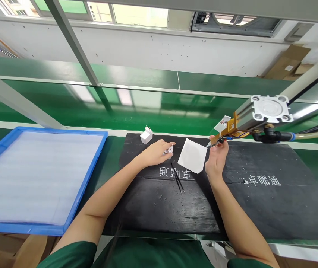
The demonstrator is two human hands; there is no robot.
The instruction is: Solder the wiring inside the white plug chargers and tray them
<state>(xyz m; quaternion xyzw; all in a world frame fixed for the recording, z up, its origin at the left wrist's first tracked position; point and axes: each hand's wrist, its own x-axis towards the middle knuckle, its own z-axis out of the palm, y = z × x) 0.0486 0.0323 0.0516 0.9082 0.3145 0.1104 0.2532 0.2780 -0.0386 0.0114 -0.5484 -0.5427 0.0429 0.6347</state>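
My left hand [158,152] is closed around a small white plastic part [170,151], mostly covered by the fingers. My right hand [217,158] grips the lower end of a pneumatic tool [270,109] with a silver air cylinder and a yellow bracket. The tool's thin tip points left, at the edge of a white paper square [192,155]. Between the hands and nearer to me, black tweezers [178,180] lie on the black mat [159,208]. A white plug adapter [147,136] stands beyond my left hand, its prongs upward.
A blue-rimmed tray [87,184] with a white lining occupies the left side. Behind the mat runs a green glossy belt [136,111]. A small white piece [222,123] lies behind the tool. Hoses [312,136] lead off to the right, and grey posts [73,42] rise at the left.
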